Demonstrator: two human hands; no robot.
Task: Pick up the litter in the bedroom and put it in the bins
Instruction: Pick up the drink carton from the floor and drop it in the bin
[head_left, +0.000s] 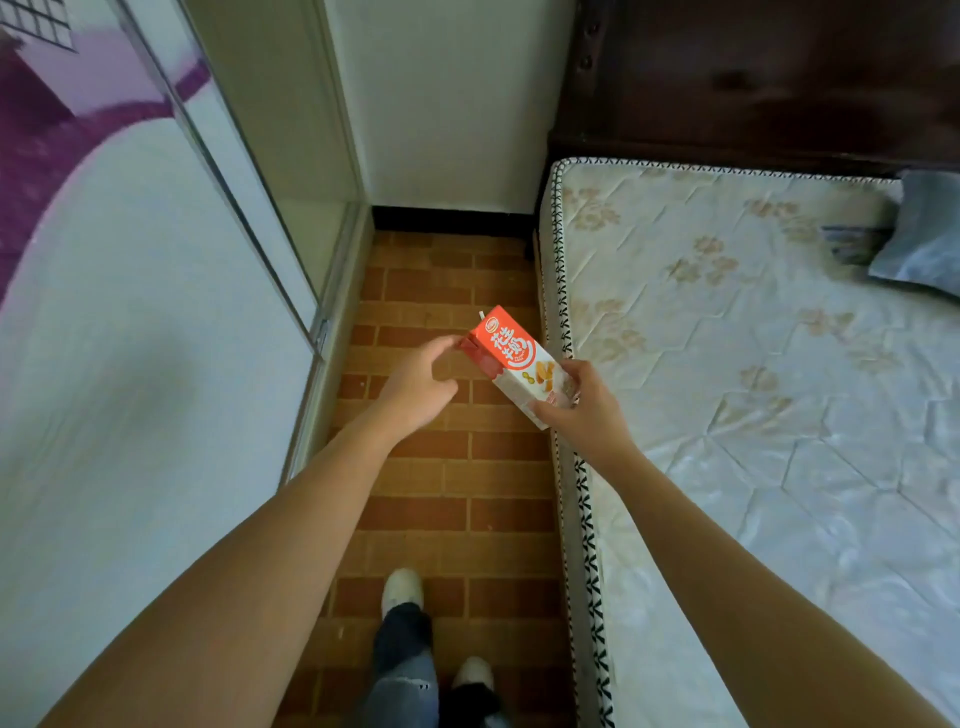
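i've got the carton (511, 364) off the floor (457, 467), pinched at its base in my right hand (582, 410) beside the bed (753, 364), left hand (421, 387) open at its top, no bin in sight yet.

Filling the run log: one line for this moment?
right hand: holds drink carton | left hand: at carton top | bin: unseen

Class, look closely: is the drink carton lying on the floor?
No, the right hand holds the drink carton up above the brick floor.
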